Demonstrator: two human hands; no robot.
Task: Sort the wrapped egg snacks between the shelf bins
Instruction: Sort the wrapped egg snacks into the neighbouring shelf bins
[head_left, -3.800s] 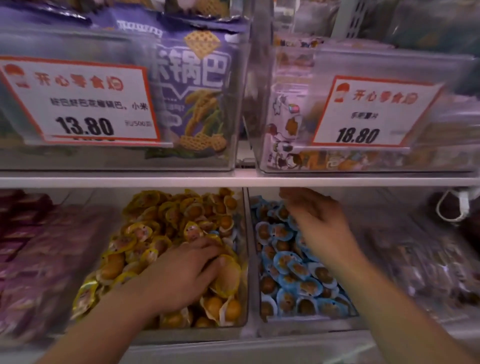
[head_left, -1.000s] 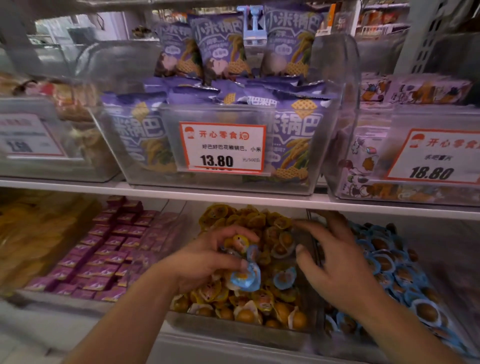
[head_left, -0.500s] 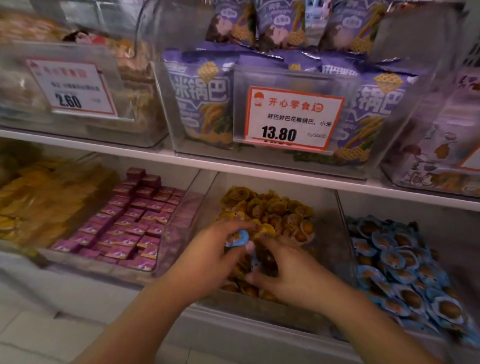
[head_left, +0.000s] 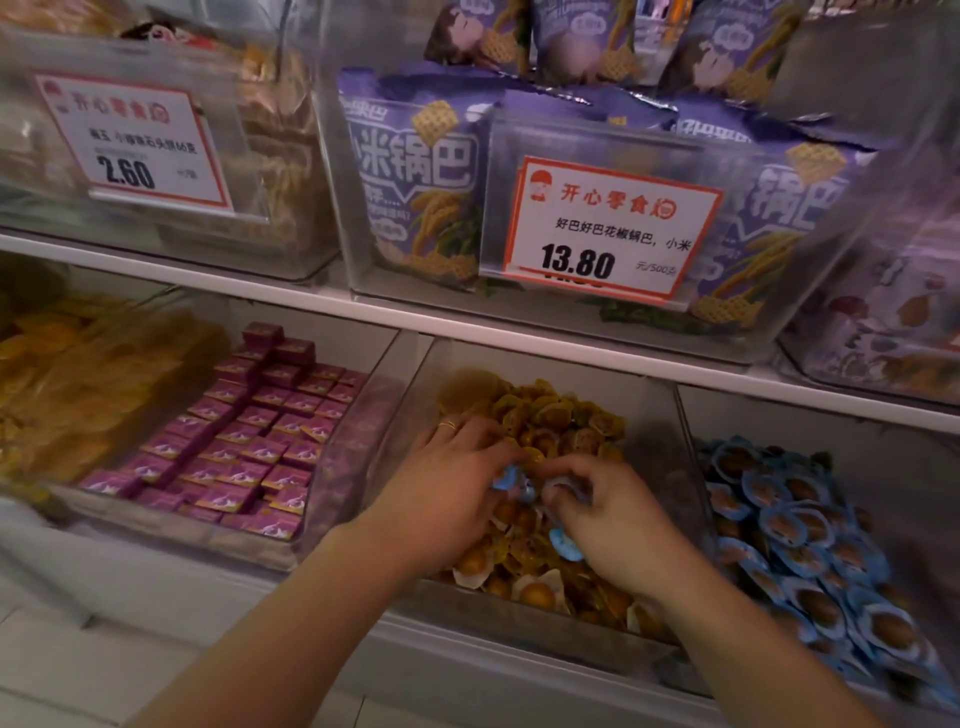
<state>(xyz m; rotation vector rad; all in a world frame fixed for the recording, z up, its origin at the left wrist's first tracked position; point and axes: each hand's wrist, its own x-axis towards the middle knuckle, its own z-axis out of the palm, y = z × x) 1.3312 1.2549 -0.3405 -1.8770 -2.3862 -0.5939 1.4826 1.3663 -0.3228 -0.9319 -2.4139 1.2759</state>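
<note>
Picking stray blue-wrapped egg snacks out of the yellow bin (head_left: 670, 467) is the step in hand, by the look of it. Both hands sit over that bin at 6 o'clock in the head view, close together, nearly touching. The left hand (head_left: 447, 499) has its fingers curled round a blue packet (head_left: 511, 480), which pokes out past the fingertips toward 3 o'clock. The right hand (head_left: 618, 525) is curled too, pinching something pale at its fingertips (too blurred to say whether it is a blue wrapper). Another blue packet (head_left: 566, 545) lies among the yellow-wrapped eggs (head_left: 545, 415), just under the right hand.

These packets should be light and a little slippery: a firm round egg sealed inside a thin, crinkly plastic skirt. The flat frill round the egg is likely the best place to pinch, since the domed middle would slide between fingertips. Squeezing hard is unnecessary and might split the seal.

The blue bin (head_left: 810, 415), where these strays probably belong, stands at 3 o'clock, just beside the yellow one, heaped with blue-wrapped eggs (head_left: 789, 530). At 9 o'clock sits a bin of purple boxes (head_left: 249, 447).
</note>
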